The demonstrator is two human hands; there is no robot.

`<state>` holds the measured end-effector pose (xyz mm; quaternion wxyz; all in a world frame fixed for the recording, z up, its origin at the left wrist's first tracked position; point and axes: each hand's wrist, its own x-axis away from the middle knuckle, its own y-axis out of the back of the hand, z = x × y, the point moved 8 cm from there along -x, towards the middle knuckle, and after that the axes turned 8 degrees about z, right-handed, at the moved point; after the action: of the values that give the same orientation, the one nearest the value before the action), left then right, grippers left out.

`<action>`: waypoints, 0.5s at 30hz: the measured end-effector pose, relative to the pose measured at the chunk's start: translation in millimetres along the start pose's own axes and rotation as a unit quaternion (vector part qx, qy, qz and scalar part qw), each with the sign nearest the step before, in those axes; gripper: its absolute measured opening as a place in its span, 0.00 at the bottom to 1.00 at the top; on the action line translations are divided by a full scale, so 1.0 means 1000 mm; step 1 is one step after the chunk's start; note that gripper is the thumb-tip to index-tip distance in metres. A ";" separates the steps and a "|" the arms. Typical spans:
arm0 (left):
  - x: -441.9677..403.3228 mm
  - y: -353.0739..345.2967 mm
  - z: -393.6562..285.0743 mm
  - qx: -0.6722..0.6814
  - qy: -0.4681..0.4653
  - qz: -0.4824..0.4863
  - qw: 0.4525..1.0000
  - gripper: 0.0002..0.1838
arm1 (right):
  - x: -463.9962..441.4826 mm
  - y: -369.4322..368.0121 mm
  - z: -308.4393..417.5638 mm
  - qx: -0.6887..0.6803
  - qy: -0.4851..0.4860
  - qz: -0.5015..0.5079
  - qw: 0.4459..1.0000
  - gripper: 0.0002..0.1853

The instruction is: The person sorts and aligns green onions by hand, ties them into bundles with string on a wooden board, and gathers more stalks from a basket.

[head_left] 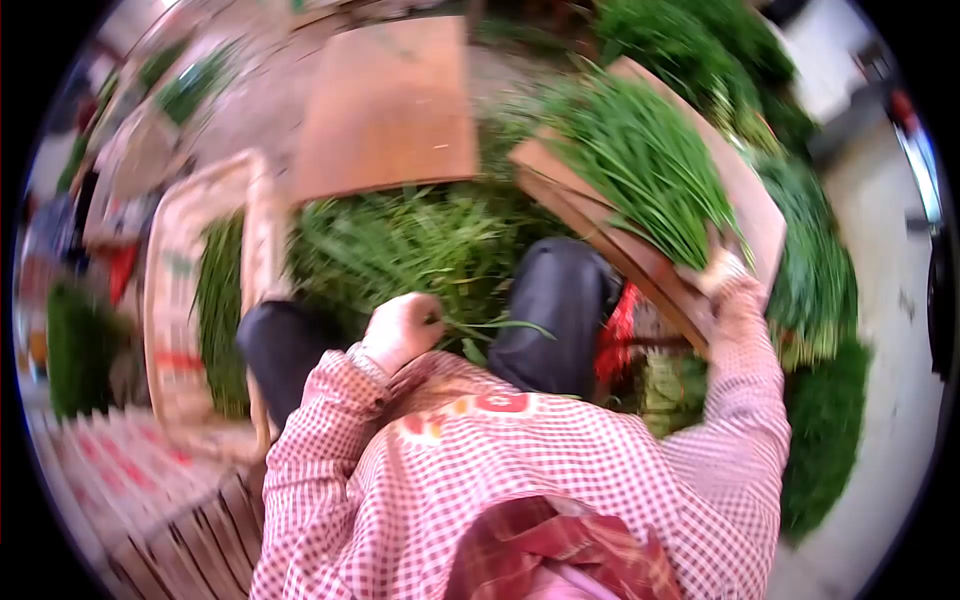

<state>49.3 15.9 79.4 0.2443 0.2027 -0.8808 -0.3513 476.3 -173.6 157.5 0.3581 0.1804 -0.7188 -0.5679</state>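
Observation:
My right hand (pixel 722 265) is closed around the lower end of a bunch of chives (pixel 650 165). The bunch lies across a wooden board (pixel 765 225) on my right, its leaf tips pointing away from me. My left hand (pixel 402 328) is held in a fist in front of my body, above my lap. A few loose chive leaves (pixel 500 325) stick out of that fist to the right. Beyond it, between my knees, a heap of loose green leaves (pixel 400 240) covers the ground. The fingers of both hands are partly hidden or blurred.
A pale plastic crate (pixel 155 300) with greens inside stands at my left, near slatted crates (pixel 130 470). Ahead lies a flat wooden board (pixel 390 105). More bundles of greens (pixel 815 250) are piled at the right, beside a pale floor strip (pixel 885 270).

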 end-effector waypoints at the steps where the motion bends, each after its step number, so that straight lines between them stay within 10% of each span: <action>1: 0.019 0.021 -0.015 0.014 -0.008 -0.030 0.999 0.12 | -0.005 0.006 0.007 0.073 0.001 0.053 0.996 0.57; 3: 0.049 0.043 -0.030 0.138 -0.060 -0.048 0.987 0.11 | -0.013 0.035 0.036 0.125 0.042 0.140 0.981 0.49; 6: 0.076 0.056 -0.044 0.168 -0.212 -0.123 0.955 0.09 | -0.033 0.092 0.132 0.093 0.194 -0.184 0.959 0.31; 9: 0.091 0.064 -0.055 0.218 -0.342 -0.183 0.896 0.07 | -0.045 0.046 0.283 -0.222 0.453 -0.012 0.864 0.27; 11: 0.106 0.080 -0.045 0.207 -0.374 -0.188 0.884 0.08 | 0.005 0.013 0.399 -0.268 0.395 0.182 0.860 0.28; 15: 0.155 0.145 0.027 0.265 -0.381 -0.274 0.843 0.11 | 0.058 -0.022 0.578 -0.148 0.555 0.185 0.797 0.24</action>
<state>-116.7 44.9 210.8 -0.2793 0.3427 -0.8729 -0.2064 18.0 178.7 97.6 0.8162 0.2736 -0.3234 -0.3928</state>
